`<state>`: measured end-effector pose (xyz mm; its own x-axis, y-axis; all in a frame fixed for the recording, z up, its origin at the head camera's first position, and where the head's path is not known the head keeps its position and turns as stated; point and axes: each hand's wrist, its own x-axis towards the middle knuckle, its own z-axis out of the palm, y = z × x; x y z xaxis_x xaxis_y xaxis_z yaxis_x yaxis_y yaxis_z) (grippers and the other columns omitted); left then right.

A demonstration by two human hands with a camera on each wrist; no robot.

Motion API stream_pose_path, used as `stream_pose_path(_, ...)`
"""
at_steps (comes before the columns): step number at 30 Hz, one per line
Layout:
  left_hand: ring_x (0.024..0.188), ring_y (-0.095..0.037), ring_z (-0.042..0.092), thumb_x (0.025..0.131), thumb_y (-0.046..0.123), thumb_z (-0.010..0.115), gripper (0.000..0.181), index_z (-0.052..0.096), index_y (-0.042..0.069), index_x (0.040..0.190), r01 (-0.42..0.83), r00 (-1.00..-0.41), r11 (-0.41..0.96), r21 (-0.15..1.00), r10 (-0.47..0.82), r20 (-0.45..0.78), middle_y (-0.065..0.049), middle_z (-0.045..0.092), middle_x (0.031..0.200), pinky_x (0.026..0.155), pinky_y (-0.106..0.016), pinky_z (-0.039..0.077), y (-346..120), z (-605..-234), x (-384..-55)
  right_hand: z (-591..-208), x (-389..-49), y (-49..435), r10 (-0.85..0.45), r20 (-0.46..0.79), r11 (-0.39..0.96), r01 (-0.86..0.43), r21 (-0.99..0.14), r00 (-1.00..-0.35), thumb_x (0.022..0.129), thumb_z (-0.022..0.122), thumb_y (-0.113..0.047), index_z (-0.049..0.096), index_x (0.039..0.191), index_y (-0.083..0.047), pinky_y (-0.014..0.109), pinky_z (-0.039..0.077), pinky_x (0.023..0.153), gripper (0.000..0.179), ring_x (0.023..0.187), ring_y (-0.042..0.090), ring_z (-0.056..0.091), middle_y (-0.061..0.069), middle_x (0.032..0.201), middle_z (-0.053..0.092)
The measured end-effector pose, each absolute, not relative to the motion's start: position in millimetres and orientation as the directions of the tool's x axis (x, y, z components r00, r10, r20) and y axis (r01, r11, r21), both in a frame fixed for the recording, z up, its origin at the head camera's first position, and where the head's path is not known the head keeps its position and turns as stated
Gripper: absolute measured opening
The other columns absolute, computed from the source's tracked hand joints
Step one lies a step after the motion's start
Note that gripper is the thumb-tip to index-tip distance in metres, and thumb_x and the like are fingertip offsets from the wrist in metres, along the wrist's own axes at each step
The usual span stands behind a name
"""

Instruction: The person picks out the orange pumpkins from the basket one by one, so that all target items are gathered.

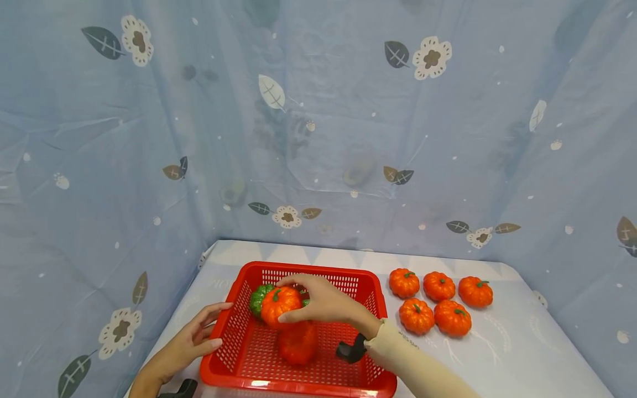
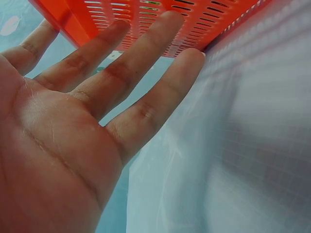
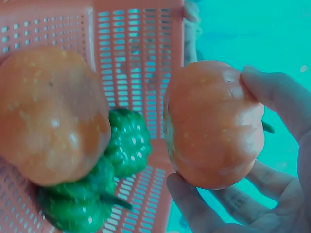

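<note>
My right hand (image 1: 323, 298) grips a small orange toy pumpkin (image 1: 280, 308) between thumb and fingers, above a red perforated plastic basket (image 1: 278, 384). In the right wrist view the held pumpkin (image 3: 214, 126) is apart from the things inside. Another orange pumpkin (image 1: 298, 345) lies in the basket, together with a green pumpkin (image 3: 129, 143) and a second green one (image 3: 77, 208) with a dark stem. Seen from the head, the held pumpkin and my hand partly cover the green ones. At the basket's left side, my left hand (image 1: 186, 342) has its fingers extended against the wall (image 2: 194, 24).
Several orange pumpkins (image 1: 439, 286) stand in two rows on the white-covered table (image 1: 522, 354), right of the basket. Blue patterned curtain (image 1: 328, 138) encloses the table at the back and sides. A black strap-like piece (image 1: 352, 349) shows under the right wrist.
</note>
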<state>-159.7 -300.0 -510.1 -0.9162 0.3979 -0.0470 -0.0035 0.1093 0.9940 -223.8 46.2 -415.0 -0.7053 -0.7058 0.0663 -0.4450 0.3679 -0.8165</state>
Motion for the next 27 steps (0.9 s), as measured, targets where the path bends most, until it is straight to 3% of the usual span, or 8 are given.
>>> stream_pose_path(22, 0.133, -0.049, 0.047, 0.102, 0.009, 0.059, 0.065, 0.028, 0.013, 0.159, 0.01, -0.919, 0.113, 0.994, 0.393, -0.036, -0.032, 0.022, 0.16, 0.088, -0.049, 0.059, -300.7, -509.7, -160.3, -404.6, -228.5, 119.0, -0.583, 0.142, 0.41, -0.441, -0.798, -0.8, 0.084, 0.084, -0.045, 0.059, 0.141, -0.031, 0.036, 0.055, 0.095, 0.064, 0.116, 0.016, 0.059, -0.012, 0.132, 0.06)
stream_pose_path(27, 0.134, -0.05, 0.047, 0.101, 0.009, 0.059, 0.065, 0.028, 0.014, 0.159, 0.001, -0.92, 0.116, 0.993, 0.389, -0.044, -0.031, 0.022, 0.16, 0.088, -0.048, 0.059, -300.4, -510.7, -160.1, -406.0, -228.7, 137.5, -0.549, 0.115, 0.408, -0.385, -0.828, -0.828, 0.084, 0.085, -0.044, 0.058, 0.14, -0.034, 0.039, 0.056, 0.094, 0.063, 0.114, 0.018, 0.063, -0.008, 0.13, 0.062)
